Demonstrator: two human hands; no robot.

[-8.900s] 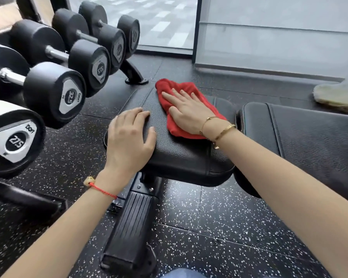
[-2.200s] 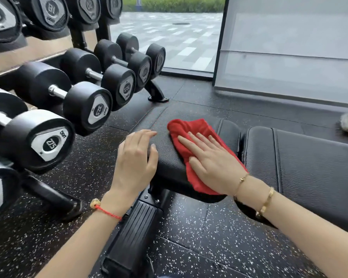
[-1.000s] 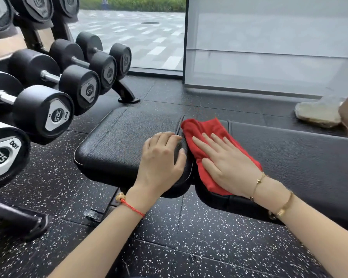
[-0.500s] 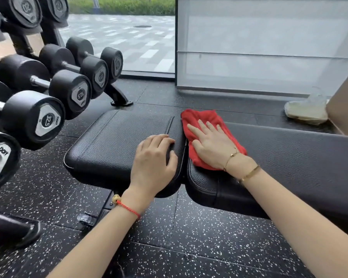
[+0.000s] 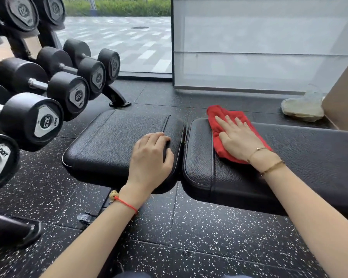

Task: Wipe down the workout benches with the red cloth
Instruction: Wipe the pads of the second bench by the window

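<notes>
The fingers [image 5: 227, 125] of the right hand [image 5: 237, 139] lie spread and flat on the red cloth [image 5: 216, 135], pinning it to the bench rather than gripping it; nothing is closed in the fist, the palm simply presses the fabric down. The cloth sits right of centre in the frame, on the near end of the long back pad [image 5: 309, 157], just past the gap that parts it from the seat pad [image 5: 113, 141]. The left hand [image 5: 151, 157] rests at centre frame on the seat pad's right edge, fingers loosely curled over the stitched seam, holding nothing, bracing the body I would guess. As to progress, I cannot read clean from unclean on this black leather; judging by where the cloth lies, the wiping looks to be at the start of the back pad, with the long stretch running off to the right edge yet to be covered, and any other benches are outside the frame. The only holders in sight are the dumbbell rack [image 5: 117, 97] along the left side, carrying rows of black dumbbells [image 5: 32, 119], and a crumpled clear plastic bag [image 5: 303, 105] on the floor at right, whose contents I cannot make out.
</notes>
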